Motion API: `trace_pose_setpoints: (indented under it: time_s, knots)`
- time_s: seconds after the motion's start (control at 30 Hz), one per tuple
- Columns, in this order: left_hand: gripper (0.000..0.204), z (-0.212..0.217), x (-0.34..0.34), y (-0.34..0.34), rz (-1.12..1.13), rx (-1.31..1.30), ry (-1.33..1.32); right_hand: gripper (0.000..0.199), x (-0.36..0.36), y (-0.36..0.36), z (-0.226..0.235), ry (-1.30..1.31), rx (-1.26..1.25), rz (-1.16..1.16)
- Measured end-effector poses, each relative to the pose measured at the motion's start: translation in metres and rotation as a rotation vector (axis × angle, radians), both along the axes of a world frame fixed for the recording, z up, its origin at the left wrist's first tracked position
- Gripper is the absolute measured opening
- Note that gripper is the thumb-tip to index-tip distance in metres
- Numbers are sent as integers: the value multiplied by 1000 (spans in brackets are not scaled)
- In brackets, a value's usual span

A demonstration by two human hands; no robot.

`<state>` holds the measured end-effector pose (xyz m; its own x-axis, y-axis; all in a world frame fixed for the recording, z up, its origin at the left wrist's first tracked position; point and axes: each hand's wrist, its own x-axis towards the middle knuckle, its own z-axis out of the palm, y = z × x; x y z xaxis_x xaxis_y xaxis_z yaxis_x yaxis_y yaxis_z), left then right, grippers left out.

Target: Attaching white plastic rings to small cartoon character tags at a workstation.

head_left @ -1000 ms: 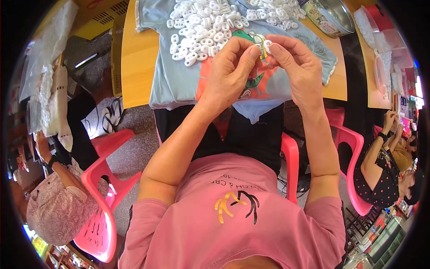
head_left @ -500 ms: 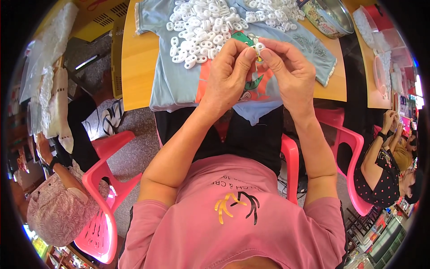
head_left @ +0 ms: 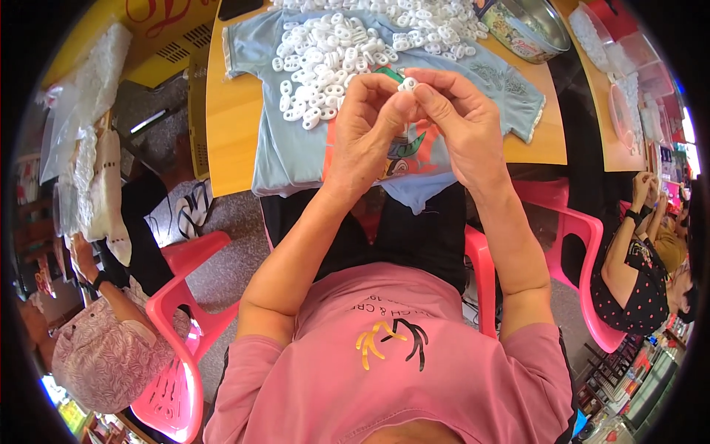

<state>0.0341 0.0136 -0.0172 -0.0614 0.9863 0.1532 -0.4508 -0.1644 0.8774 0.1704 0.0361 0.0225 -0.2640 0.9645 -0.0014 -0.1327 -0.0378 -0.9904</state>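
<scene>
A small white two-holed plastic piece (head_left: 407, 84) is pinched at the fingertips of both hands, held above the table's near part. My left hand (head_left: 364, 122) is closed, its thumb and forefinger at the piece's lower left. From the other side, my right hand (head_left: 464, 122) presses thumb and forefinger against it. The fingertips partly cover the piece. Under the hands lies a light blue T-shirt (head_left: 285, 159) with an orange and green print. A heap of matching white pieces (head_left: 325, 59) rests on it just beyond my left hand.
Another heap of white pieces (head_left: 436, 31) lies farther back. A round patterned tin (head_left: 521, 33) stands at the back right of the wooden table (head_left: 229, 140). Pink chairs (head_left: 584, 222) flank me, with people seated on both sides. Clear plastic containers (head_left: 627, 118) stand on the right-hand table.
The view has shifted slightly. Both hands have moved a little left, still together, and the white piece between the fingertips has turned to show its holes more plainly.
</scene>
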Motion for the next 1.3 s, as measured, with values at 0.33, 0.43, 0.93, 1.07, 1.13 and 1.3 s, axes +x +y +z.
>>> trace_pose_setpoints:
  time_s: [0.33,0.43,0.93,1.07,1.13,1.3]
  knots:
    - [28,28,-9,-14,-185,177,127,63,2,-21,21,296,-218,84]
    - [29,38,-9,-21,-243,165,60,64,-5,-30,34,355,-208,47]
    - [21,42,-29,-31,-257,187,-132,67,-32,-45,43,326,-86,99]
    - [17,54,-92,-11,164,293,206,57,-21,-31,38,195,-29,185]
    - [20,67,-137,2,348,279,171,43,-3,-21,33,44,60,165]
    - [39,28,-256,47,725,30,395,29,43,6,20,-96,61,-9]
